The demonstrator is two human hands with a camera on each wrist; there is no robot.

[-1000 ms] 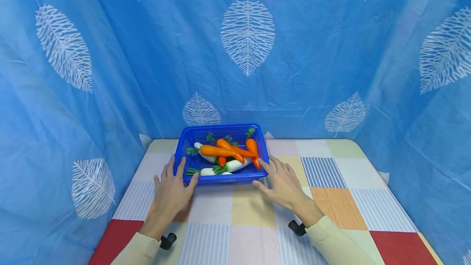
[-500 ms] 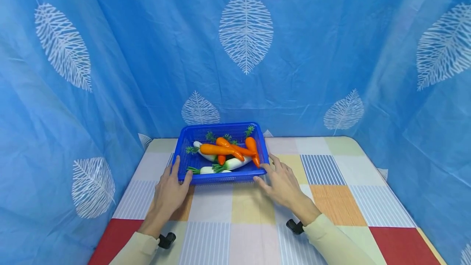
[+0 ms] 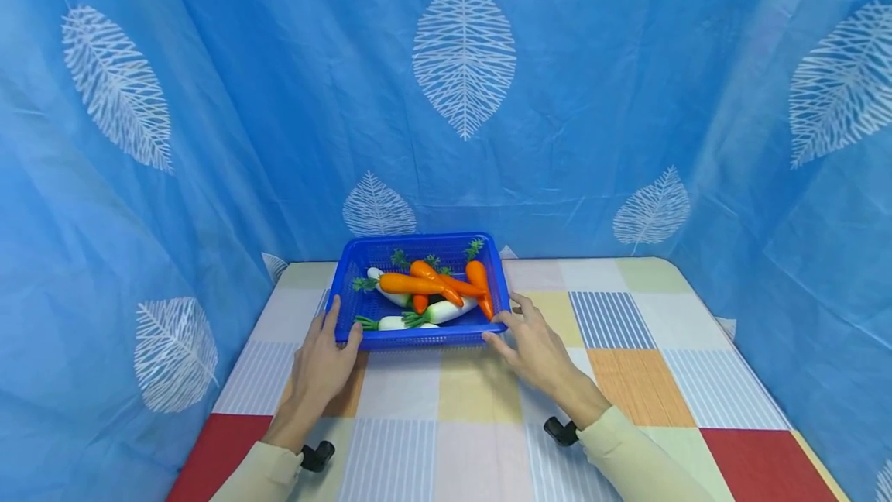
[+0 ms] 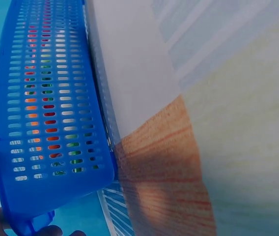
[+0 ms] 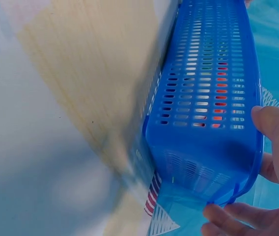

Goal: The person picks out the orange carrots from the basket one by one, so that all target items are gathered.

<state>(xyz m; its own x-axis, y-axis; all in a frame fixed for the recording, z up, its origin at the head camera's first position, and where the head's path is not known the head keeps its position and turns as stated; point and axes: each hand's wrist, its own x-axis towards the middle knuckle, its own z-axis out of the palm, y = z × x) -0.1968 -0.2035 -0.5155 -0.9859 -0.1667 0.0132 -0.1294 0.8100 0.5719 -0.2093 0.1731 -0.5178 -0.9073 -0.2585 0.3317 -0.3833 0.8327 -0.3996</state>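
Note:
A blue plastic basket [image 3: 418,339] with slotted walls stands at the far side of the table. Inside lie several orange carrots [image 3: 411,285] with green tops, and white radishes [image 3: 446,311] with green leaves. My left hand [image 3: 324,366] grips the basket's near left corner, thumb at the front rim and fingers along the side. At the near right corner, my right hand [image 3: 536,351] holds the rim. The right wrist view shows its thumb [image 5: 272,120] on the rim and fingertips [image 5: 223,216] beneath the corner. In the left wrist view, fingertips [image 4: 51,230] curl below the corner too.
A patchwork-checked cloth [image 3: 481,455] covers the table. Blue curtains with white leaf prints [image 3: 463,60] hang behind and on both sides, close to the basket's back edge. Black wrist cameras [image 3: 318,455] sit under both wrists.
The left hand has moved from spread fingers over the near left corner to a hold on it. My right hand has settled on the near right corner. The basket stays nearly in place.

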